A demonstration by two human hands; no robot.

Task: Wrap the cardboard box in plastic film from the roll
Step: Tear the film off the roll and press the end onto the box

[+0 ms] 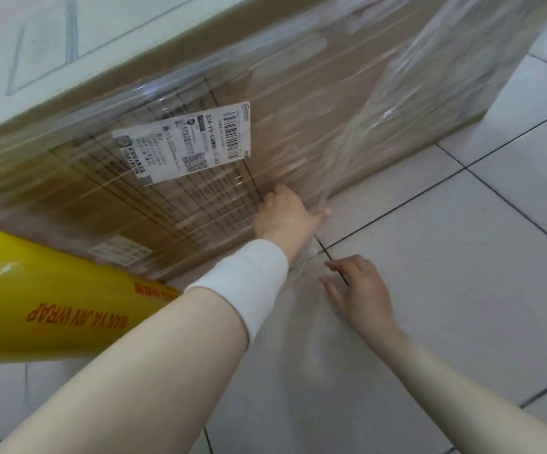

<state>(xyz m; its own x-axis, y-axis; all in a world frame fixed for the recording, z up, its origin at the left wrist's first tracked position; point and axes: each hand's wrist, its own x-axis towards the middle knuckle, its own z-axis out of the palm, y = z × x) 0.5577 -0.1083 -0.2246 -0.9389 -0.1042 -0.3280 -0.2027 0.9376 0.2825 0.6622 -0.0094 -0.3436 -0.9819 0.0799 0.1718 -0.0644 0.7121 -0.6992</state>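
Film (373, 132) bunched like a rope hangs off the cardboard box (200, 198) standing on the floor (462, 306), my left grip (285, 217) pinches it low down, I think, my right grip (360, 290) is wide and holds nothing, and a hard tug could rip it.

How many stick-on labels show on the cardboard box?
2. A large barcoded shipping label sits mid-face; a smaller label sits lower left, near the yellow film roll. Other faces are hidden, so more may exist.

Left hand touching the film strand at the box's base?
Touching. Head view: the left hand pinches the bunched film strand against its thumb, beside the cardboard box.
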